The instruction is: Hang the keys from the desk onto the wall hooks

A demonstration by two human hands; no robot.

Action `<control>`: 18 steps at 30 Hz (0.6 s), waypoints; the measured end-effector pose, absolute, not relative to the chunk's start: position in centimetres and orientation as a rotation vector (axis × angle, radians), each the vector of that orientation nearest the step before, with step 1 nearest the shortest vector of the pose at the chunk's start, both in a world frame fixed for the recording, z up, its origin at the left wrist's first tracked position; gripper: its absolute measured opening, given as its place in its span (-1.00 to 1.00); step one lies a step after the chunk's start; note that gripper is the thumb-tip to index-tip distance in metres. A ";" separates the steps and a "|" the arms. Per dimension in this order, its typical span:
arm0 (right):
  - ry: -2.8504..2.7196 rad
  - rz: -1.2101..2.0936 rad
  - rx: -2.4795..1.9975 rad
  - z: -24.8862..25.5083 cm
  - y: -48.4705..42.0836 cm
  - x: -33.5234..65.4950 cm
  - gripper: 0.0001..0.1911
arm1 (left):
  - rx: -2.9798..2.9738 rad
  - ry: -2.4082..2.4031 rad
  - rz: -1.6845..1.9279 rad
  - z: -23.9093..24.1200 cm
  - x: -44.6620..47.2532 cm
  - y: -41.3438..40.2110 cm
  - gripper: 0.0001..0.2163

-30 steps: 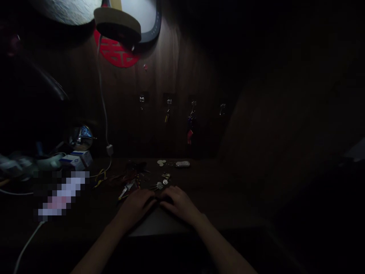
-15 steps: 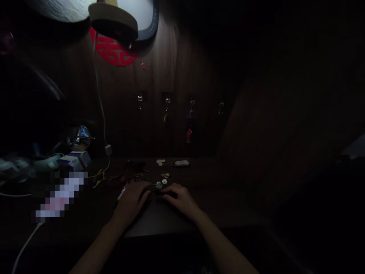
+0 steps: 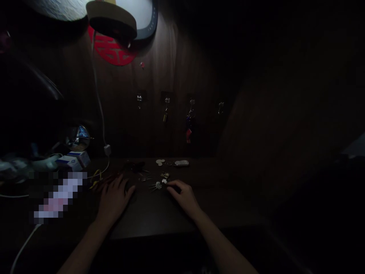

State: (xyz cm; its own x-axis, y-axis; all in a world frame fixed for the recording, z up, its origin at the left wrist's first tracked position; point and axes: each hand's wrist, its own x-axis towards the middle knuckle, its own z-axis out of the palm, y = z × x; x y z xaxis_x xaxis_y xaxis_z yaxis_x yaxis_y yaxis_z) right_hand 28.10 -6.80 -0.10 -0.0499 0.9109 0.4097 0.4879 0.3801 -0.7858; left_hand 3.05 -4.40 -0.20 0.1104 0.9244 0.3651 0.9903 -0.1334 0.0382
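Right hand rests on the dark tabletop, fingers loosely curled, no pinch seen. Its fingertips lie just beside a small white disc and a bunch of keys. Left hand lies spread, fingers apart, well left of the keys, near a yellow cable. Coins and a white key fob lie farther forward.
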 end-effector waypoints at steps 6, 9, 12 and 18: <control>-1.626 0.548 -1.233 -0.2 -6.5 28.1 -0.84 | -2.065 -1.898 -0.352 0.5 2.1 -2.5 -0.56; -1.592 0.533 -1.245 -0.3 -6.3 28.1 -0.84 | -2.114 -1.878 -0.339 0.9 3.3 -1.3 -0.54; -1.567 0.512 -1.261 -0.4 -6.2 28.2 -0.84 | -2.267 -1.873 -0.328 1.0 4.9 -0.6 -0.50; -1.553 0.504 -1.269 -0.1 -6.5 28.1 -0.85 | -2.537 -1.753 -0.361 0.1 7.6 -1.6 -0.50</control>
State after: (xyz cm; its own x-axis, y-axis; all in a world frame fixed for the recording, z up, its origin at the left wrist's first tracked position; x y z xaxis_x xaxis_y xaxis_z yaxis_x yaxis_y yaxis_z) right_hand 28.09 -6.47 -0.05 0.0795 0.8950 0.4390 0.4666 0.3557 -0.8098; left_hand 7.58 -1.60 0.11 0.3355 0.9182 0.2104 0.9268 -0.3618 0.1011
